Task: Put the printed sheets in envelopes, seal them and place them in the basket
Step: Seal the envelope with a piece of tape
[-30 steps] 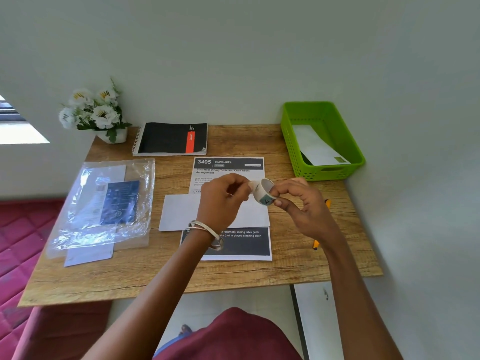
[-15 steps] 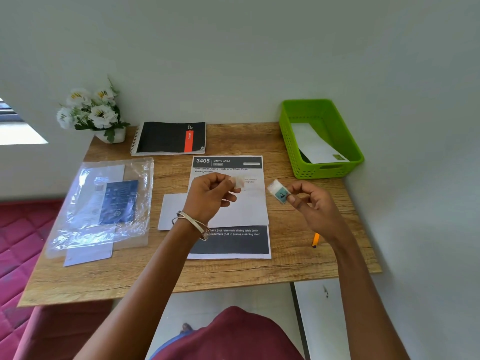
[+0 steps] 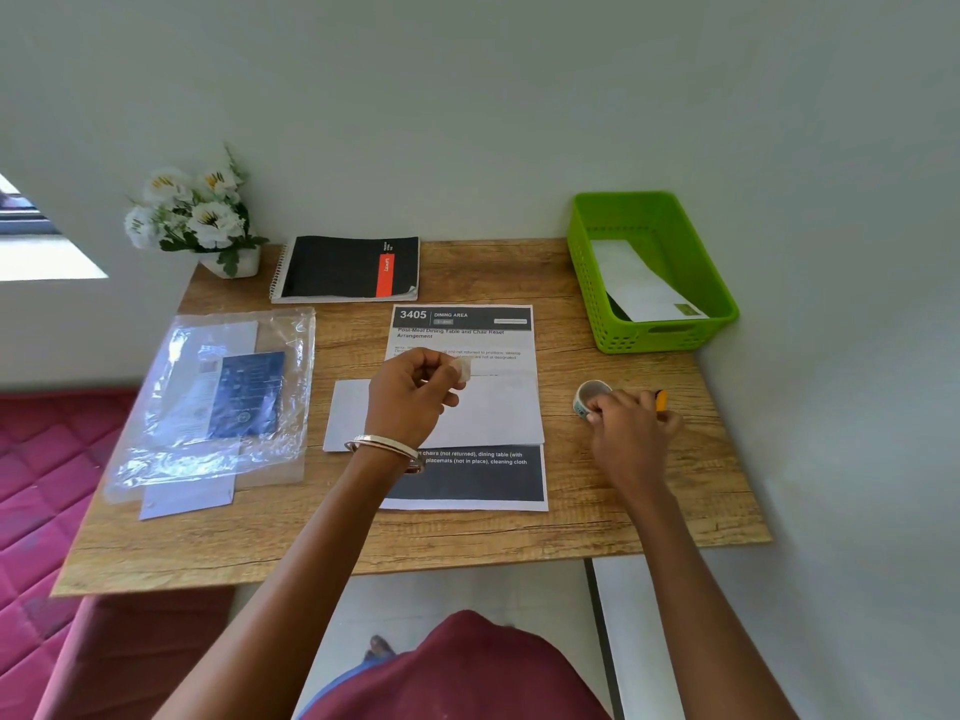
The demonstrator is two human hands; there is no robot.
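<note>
Envelope [image 3: 488, 413] lay flat on table [image 3: 597, 491], across middle of printed sheet [image 3: 462, 324], directly under left hand [image 3: 410, 402]. Left hand raised just above envelope, thumb and forefinger pinching small clear tape piece [image 3: 461, 370], other fingers curled; bangle [image 3: 387, 449] at wrist. Tape piece held off the paper, over envelope's upper edge, not touching as far as visible. Right hand [image 3: 631, 433] down on table right of envelope, well apart from left hand, fingers curled round tape roll [image 3: 589, 397]; roll sat on tabletop at fingertips' far-left side. Yellow pen [image 3: 661, 400] just beyond right hand's knuckles, mostly hidden. Basket [image 3: 582, 283] farther back and right of right hand, near wall, second sealed envelope [image 3: 636, 283] leaning inside. Left of left hand: clear plastic bag [image 3: 218, 402] with blue card inside, white paper poking out from under its near edge. Behind left hand: notebook [image 3: 348, 267], black with red tab, and flower pot [image 3: 234, 262] at back-left corner. Sheet's dark bottom band showed below envelope, near left wrist.
</note>
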